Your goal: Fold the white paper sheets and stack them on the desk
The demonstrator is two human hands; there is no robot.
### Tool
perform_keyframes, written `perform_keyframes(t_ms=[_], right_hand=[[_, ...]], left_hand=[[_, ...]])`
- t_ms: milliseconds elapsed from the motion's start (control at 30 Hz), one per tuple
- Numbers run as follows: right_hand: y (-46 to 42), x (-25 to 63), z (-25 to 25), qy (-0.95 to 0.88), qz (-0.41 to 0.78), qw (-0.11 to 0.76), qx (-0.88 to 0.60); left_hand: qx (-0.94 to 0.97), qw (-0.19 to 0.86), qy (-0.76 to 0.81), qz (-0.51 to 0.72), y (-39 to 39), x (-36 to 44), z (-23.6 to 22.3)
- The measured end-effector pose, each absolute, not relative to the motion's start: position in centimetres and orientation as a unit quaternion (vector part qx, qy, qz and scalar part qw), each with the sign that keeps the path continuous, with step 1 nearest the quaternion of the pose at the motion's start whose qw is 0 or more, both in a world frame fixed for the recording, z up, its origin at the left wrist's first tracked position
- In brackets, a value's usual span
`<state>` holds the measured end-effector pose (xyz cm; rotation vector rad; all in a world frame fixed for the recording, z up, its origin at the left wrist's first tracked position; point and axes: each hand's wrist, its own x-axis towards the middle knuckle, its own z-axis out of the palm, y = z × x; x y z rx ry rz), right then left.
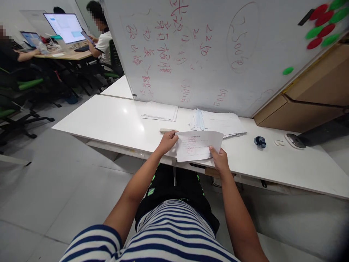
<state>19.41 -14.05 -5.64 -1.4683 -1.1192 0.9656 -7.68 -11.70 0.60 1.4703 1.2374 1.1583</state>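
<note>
I hold a white sheet of paper (197,145) with red stamps on it above the front edge of the white table (114,120). My left hand (167,140) pinches its left edge, fingers closed on it. My right hand (219,158) grips the lower right corner, thumb on top. Behind the sheet lies a loose stack of papers (218,123), and further left a neater pile of papers (160,111). A small beige bar-shaped object (165,130) lies just beyond my left hand.
A whiteboard (191,47) with red writing and coloured magnets stands along the table's back. A dark blue clip (260,141) and a round grey base (295,140) lie to the right. Cardboard boxes (313,94) sit at the right. People work at a desk with monitors (65,27) at far left.
</note>
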Motion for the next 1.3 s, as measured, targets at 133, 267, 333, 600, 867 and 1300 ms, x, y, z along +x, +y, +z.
perform_keyframes(t_ms=[133,267,333,600,867,1300], right_hand=[[-14.0,19.4,-5.6,-0.458,0.403,0.509,-0.607],[-14.1,19.4,-5.6,-0.461,0.404,0.502,-0.610],[-14.2,19.3,-5.4,-0.463,0.402,0.499,-0.612],[-14.2,19.3,-5.4,-0.456,0.405,0.501,-0.614],[-14.1,19.4,-5.7,-0.461,0.388,0.509,-0.614],[-14.2,19.3,-5.4,-0.465,0.385,0.504,-0.618]], left_hand=[[0.586,0.412,0.508,0.479,-11.6,-7.4,0.2],[0.569,0.406,0.524,0.487,-11.5,-7.2,-0.3],[0.568,0.405,0.525,0.487,-11.4,-7.2,-0.5],[0.565,0.408,0.531,0.483,-11.7,-7.2,-0.5],[0.529,0.495,0.473,0.502,-11.7,-7.3,-0.4],[0.455,0.538,0.490,0.514,-11.5,-7.2,-1.4]])
